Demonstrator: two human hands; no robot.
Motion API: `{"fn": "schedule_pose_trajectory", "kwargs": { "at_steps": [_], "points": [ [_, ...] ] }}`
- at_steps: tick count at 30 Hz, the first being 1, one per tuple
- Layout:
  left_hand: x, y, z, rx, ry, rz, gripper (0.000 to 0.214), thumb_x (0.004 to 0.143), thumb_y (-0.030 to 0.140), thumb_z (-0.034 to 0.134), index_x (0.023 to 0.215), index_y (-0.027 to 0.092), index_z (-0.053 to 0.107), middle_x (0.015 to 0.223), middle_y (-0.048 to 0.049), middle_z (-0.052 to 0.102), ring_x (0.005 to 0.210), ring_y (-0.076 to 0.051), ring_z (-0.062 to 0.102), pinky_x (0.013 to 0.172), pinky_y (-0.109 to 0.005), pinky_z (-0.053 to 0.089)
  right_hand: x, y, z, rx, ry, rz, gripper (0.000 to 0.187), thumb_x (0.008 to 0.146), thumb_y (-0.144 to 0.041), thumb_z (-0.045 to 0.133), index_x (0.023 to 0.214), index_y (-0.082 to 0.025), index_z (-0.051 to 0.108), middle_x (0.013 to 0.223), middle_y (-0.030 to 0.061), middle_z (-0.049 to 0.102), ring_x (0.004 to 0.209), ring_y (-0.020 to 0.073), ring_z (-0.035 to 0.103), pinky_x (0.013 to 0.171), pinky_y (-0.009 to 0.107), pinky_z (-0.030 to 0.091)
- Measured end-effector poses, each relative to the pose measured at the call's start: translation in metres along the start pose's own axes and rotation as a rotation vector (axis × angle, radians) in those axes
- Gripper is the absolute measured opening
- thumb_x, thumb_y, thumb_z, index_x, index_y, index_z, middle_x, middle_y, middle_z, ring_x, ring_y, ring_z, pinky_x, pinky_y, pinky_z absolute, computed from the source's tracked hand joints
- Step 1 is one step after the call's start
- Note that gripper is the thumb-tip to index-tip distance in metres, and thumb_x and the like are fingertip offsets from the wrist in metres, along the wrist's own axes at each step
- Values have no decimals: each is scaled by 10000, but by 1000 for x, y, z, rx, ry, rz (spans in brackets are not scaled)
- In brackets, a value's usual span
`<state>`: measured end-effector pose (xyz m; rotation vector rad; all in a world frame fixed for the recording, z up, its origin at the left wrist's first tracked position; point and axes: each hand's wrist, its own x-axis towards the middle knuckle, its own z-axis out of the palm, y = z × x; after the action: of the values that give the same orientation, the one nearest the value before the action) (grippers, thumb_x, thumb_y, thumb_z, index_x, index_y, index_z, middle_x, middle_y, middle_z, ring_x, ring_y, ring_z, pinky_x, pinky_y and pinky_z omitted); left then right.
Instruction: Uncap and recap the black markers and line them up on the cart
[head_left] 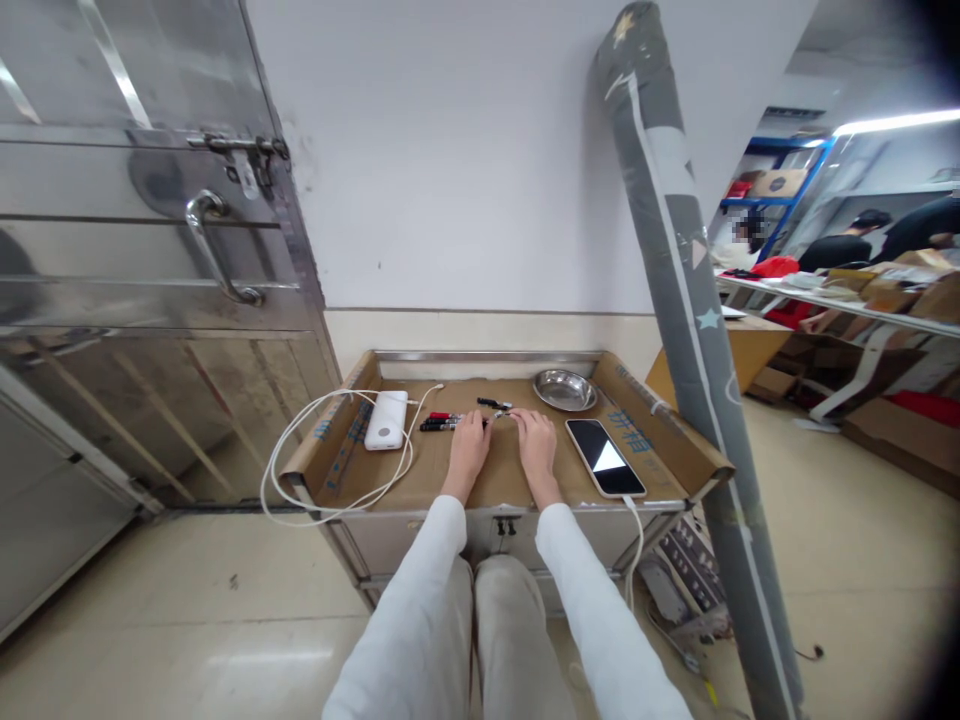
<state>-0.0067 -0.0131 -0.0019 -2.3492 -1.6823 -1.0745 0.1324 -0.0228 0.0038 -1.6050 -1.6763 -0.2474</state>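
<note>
My left hand (468,446) and my right hand (535,440) rest side by side on a cardboard-lined metal cart (491,476). Their fingertips meet at a small metal piece (498,414) between them; which hand grips it is too small to tell. Just left of my left fingers lie several pens (439,422) with red and black parts. Another small black tool (493,404) lies just beyond the hands.
A white power bank (386,420) with a looping white cable (300,470) sits at the left. A steel dish (565,390) and a smartphone (604,457) lie at the right. A tall grey roll (690,330) leans beside the cart. A steel door (150,250) stands left. People work at far right.
</note>
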Motion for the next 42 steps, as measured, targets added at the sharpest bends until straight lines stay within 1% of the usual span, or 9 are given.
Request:
{"fn": "schedule_pose_trajectory", "kwargs": {
  "at_steps": [10,14,17,20,23,28,31,39,42],
  "points": [
    [-1,2,-4,58,-12,60,132,932,218,415,963,151,524,928,-74,617,897,-198,578,843,-338,434,0,-1,0,109,-7,-44,355,969,-312,323,994,-187,654,978,86,688,904,195,588,817,313,365],
    [-1,3,-3,115,-20,67,167,932,203,401,1014,137,532,950,-87,619,921,-205,574,846,-335,428,2,-6,1,246,-108,-201,333,956,-283,335,1148,-209,597,1124,64,659,1026,180,582,932,331,376],
    [-1,5,-6,146,-6,-2,189,930,188,388,1037,136,536,962,-91,618,923,-204,571,849,-333,424,2,-11,-1,303,-186,-279,399,947,-260,329,1316,-211,473,1282,55,575,1151,166,528,1002,323,365],
    [-3,10,-14,195,52,-104,208,926,189,385,1058,144,539,979,-96,611,943,-212,556,856,-343,420,1,-13,-1,278,-215,-251,441,944,-255,315,1375,-216,401,1340,50,526,1214,168,483,1029,339,358],
    [-7,15,-21,288,92,-208,236,922,170,356,1068,136,538,1003,-115,596,986,-240,530,856,-370,421,0,-12,3,187,-250,-200,434,945,-269,311,1360,-210,427,1366,66,498,1264,186,434,1036,364,358],
    [-13,18,-26,379,35,-347,284,898,89,298,1059,91,533,1039,-160,572,1009,-260,519,866,-390,419,-4,-8,13,-1,-300,-155,432,945,-304,332,1361,-239,428,1486,77,325,1351,222,311,1060,441,315],
    [-17,17,-25,350,37,-376,305,890,75,276,1070,72,523,1042,-183,556,1010,-271,521,867,-408,421,-2,-8,18,-65,-320,-133,428,941,-305,347,1360,-270,428,1510,65,275,1364,236,283,1066,473,291],
    [-24,9,-15,327,202,-372,334,863,69,271,1075,63,528,1011,-204,574,971,-271,541,829,-416,450,12,-10,28,-100,-341,-138,439,931,-248,348,1354,-320,438,1508,35,283,1357,243,290,1063,492,287],
    [-24,9,-12,316,183,-374,358,868,85,265,1098,37,535,1048,-238,576,995,-292,554,834,-435,457,15,-11,30,-102,-343,-130,438,927,-246,351,1350,-311,446,1506,37,289,1352,243,298,1063,491,287]
  ]
}}
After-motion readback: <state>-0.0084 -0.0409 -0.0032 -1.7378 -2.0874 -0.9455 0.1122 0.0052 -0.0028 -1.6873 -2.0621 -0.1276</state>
